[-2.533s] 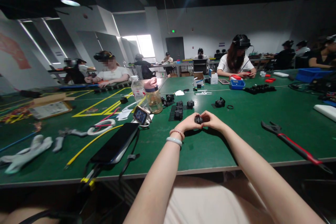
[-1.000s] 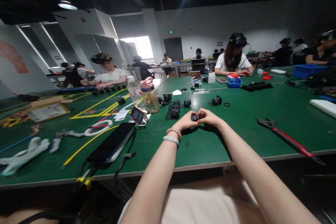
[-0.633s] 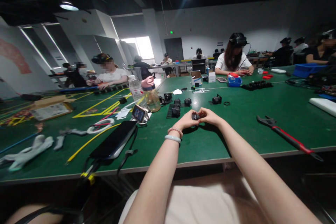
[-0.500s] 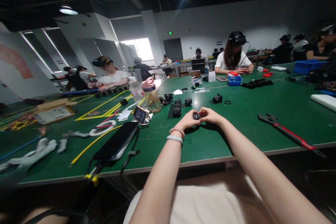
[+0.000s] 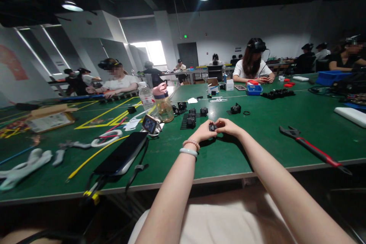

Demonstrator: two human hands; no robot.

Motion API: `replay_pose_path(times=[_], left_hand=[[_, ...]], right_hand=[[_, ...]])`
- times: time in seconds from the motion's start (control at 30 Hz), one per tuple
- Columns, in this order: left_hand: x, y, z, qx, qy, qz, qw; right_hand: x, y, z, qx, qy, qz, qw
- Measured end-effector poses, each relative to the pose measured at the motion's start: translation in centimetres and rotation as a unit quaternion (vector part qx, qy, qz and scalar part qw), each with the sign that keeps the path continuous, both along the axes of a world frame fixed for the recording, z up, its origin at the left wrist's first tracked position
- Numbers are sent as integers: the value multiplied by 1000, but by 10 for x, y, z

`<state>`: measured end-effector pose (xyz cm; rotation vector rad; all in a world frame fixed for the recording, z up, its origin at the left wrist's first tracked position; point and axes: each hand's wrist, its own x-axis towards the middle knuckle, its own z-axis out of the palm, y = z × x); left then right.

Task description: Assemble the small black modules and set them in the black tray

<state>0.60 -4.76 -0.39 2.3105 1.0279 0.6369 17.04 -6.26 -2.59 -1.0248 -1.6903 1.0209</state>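
Both hands meet in an arch low over a green desk (image 5: 225,160), a small black part (image 5: 212,127) caught between them. The left hand (image 5: 203,131) pinches it between thumb and fingers; the right hand's (image 5: 228,126) grip closes on its other end, fine detail hidden by the fingertips. Careful handling here likely means steadying with the left, pressing lightly and evenly with the right, and staying low so a slip falls harmlessly. At 10 o'clock from the part sit black units (image 5: 191,118) on dark slatted pieces; at 2 o'clock, a lone unit (image 5: 235,108) and thin black ring (image 5: 246,113). A red-handled tool (image 5: 314,151) lies well apart, past 3 o'clock.
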Motion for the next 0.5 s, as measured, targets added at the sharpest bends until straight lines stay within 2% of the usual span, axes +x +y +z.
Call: replay_pose_path(times=[0.5], left_hand=[[-1, -2, 1, 6, -2, -15, 1000]], right_hand=[[-1, 1, -2, 22, -12, -8, 1000]])
